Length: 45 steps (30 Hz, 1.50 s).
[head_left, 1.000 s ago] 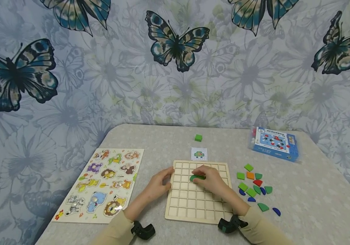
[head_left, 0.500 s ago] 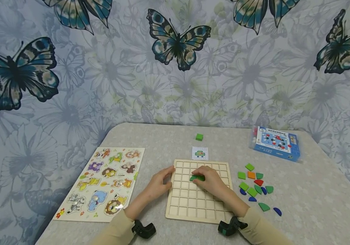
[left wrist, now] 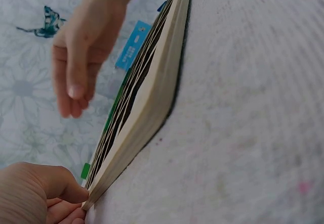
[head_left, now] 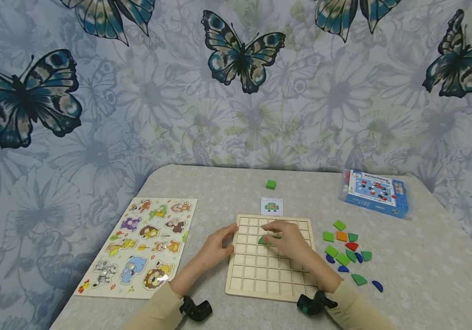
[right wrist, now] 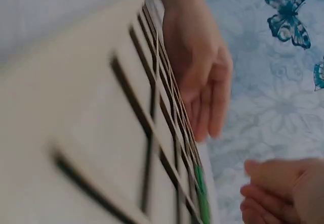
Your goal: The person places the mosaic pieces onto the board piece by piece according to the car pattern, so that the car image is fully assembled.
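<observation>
My left hand (head_left: 214, 249) rests against the left edge of a square wooden grid board (head_left: 256, 275). In the left wrist view its thumb and fingers touch the board's corner. Over the upper middle of the board hovers my right hand (head_left: 290, 242), thumb and fingers spread apart with nothing between them. Beneath it lies a green piece (head_left: 261, 240) on the grid, partly covered by the hand. The right wrist view shows this green on the board beyond several grid lines, with my right fingers (right wrist: 268, 176) off to the side.
A small pattern card (head_left: 271, 206) lies behind the board, with a green block (head_left: 271, 184) farther back. Several loose shapes, including an orange square (head_left: 342, 236), lie to the right. A blue box (head_left: 375, 193) stands back right; an animal puzzle (head_left: 139, 247) lies left.
My right fingers have let go of the green piece, spread and lifted slightly. The piece stays on the board. My left hand holds its place at the edge.
</observation>
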{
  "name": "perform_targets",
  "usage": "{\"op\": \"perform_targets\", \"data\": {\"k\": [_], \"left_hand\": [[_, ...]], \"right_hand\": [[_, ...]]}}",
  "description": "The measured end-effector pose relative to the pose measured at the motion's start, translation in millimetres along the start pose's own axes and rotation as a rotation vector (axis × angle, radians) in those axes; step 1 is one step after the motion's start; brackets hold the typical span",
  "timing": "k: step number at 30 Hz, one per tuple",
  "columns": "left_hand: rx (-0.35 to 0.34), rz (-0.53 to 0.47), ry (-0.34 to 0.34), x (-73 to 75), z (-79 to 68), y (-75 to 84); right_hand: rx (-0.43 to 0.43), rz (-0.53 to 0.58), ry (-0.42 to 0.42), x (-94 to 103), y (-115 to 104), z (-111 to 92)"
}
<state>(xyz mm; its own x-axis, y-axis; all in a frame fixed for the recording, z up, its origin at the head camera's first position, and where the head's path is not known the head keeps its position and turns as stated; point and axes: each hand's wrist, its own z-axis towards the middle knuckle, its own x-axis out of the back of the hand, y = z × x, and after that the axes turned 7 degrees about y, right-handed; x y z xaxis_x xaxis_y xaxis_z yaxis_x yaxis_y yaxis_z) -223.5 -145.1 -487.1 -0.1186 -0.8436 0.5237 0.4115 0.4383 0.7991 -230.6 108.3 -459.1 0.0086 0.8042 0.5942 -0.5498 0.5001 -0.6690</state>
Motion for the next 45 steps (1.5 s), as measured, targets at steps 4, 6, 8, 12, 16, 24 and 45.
{"op": "perform_targets", "data": {"k": [4,6,8,12,16,24,45], "left_hand": [[-0.004,-0.002,0.001,-0.8,0.3,-0.9],[-0.002,-0.006,0.002,-0.6,0.8,-0.5],[-0.001,-0.005,0.004,-0.4,1.4,-0.1],[0.001,-0.005,0.001,-0.1,1.4,0.5],[0.004,0.001,-0.001,-0.3,0.6,-0.7],[0.007,0.018,0.007,-1.2,0.2,-3.1],[0.037,0.002,0.001,-2.0,-1.1,-1.5]], "right_hand": [[0.024,0.012,0.037,26.6,-4,5],[0.040,-0.017,0.060,43.0,-2,6],[0.049,-0.047,0.070,61.2,4,5],[-0.023,-0.105,0.053,98.6,19,-6],[-0.167,-0.154,0.038,130.0,40,-24],[-0.326,-0.241,0.045,163.0,76,-56],[-0.266,-0.361,0.070,155.0,99,-76]]}}
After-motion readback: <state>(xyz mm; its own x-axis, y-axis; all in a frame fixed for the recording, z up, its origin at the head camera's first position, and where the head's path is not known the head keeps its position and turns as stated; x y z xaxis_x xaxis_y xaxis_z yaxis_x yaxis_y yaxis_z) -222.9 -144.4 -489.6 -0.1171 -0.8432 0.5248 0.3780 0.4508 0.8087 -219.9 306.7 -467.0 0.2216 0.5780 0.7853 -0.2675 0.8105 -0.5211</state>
